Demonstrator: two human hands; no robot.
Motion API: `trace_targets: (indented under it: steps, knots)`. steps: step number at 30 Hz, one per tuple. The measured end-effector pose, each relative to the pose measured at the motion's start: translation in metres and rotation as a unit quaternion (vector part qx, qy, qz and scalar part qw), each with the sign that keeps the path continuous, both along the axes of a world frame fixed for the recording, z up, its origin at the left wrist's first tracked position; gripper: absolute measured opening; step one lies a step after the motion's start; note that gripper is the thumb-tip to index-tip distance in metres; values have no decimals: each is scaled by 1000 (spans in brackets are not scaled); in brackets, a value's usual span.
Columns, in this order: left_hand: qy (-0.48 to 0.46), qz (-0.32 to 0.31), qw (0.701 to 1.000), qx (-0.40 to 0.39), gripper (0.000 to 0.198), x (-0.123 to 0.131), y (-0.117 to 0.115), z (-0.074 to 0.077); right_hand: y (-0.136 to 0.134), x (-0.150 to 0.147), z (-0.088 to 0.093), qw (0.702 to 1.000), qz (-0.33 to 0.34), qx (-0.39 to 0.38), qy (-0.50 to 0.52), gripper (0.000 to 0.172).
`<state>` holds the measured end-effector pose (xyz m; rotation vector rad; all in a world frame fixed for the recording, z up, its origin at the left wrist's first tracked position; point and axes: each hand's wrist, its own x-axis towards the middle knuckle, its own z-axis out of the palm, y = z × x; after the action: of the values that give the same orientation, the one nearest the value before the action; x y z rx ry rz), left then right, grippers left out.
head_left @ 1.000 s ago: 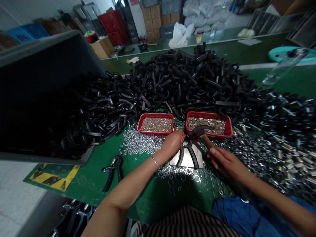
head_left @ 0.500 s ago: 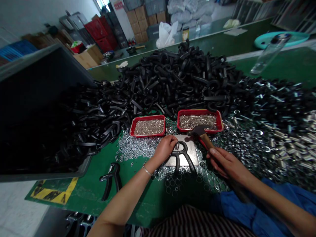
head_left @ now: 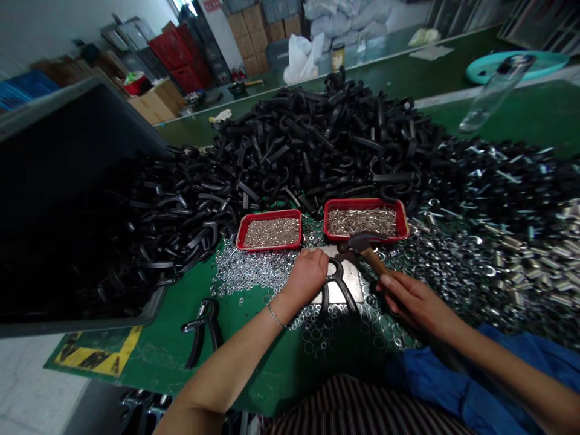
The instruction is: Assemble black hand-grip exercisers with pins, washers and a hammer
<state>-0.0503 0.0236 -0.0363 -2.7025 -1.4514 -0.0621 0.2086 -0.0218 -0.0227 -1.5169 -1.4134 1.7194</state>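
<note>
The right hand (head_left: 410,296) grips a claw hammer (head_left: 377,263) by its wooden handle, the head by the far right corner of a metal plate (head_left: 354,284) on the bench (head_left: 158,347). On that plate lies a black handgrip (head_left: 347,294), its legs reaching the near edge; the left hand (head_left: 309,273) curls at its upper left, though whether it pinches anything is hidden.

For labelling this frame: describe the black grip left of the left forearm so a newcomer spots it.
Find the big grey bin, then the green table off its lower right corner. On it lies a black forked grip with a shiny spring near its top. Unlike the other grip at the left hand or those in the pile, it lies alone.
</note>
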Motion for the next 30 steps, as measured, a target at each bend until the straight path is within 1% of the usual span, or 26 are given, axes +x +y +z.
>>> trace_targets:
  steps: [1, 3, 5, 7, 9, 10, 12, 13, 14, 16, 18, 20, 21, 23, 26, 30]
  knots:
    - [12, -13, 1000, 3, 16, 0, 0, -1, 1, 2, 2, 999, 18, 19, -21, 46]
    - [18, -16, 1000, 1, 17, 1, 2, -2, 5, 7, 5, 994, 62, 62, -66, 45]
    - [-1, 5, 1000, -7, 17, 1, 1, -1, 10, 12, 12, 982, 110, 106, -108, 42]
    - [-59, 47, 997, -9, 20, -1, -3, 1, 16, 15, 25, 968, 145, 144, -145, 40]
    - [-131, 97, 987, -1, 32, -5, -14, 3, 20, 15, 43, 956, 161, 177, -170, 40]
    - [-157, 117, 981, 2, 34, -8, -21, 4, 21, 14, 52, 951, 163, 195, -177, 41]
    - [-178, 129, 975, -6, 31, -14, -36, 6, 23, 8, 66, 943, 159, 230, -181, 41]
    - [-177, 126, 976, -17, 28, -17, -43, 7, 24, 4, 69, 939, 152, 248, -185, 42]
    - [-170, 118, 978, -29, 26, -19, -48, 7, 26, 0, 68, 934, 149, 263, -192, 42]
    - [-149, 102, 982, -53, 23, -22, -54, 8, 31, -8, 60, 920, 163, 275, -228, 39]
    - [-126, 93, 986, -64, 18, -23, -55, 8, 39, -14, 50, 906, 202, 261, -266, 41]
    - [-108, 87, 988, -65, 15, -23, -52, 7, 46, -19, 45, 902, 242, 241, -264, 43]
    - [-105, 87, 989, -64, 15, -22, -51, 7, 48, -21, 44, 905, 250, 239, -249, 44]
    - [-107, 94, 988, -64, 16, -22, -49, 7, 53, -23, 47, 910, 244, 253, -220, 46]
    - [-111, 104, 986, -67, 15, -22, -50, 7, 55, -25, 51, 906, 223, 279, -228, 47]
    - [-95, 97, 989, -65, 15, -23, -51, 10, 47, -18, 52, 898, 262, 271, -227, 47]
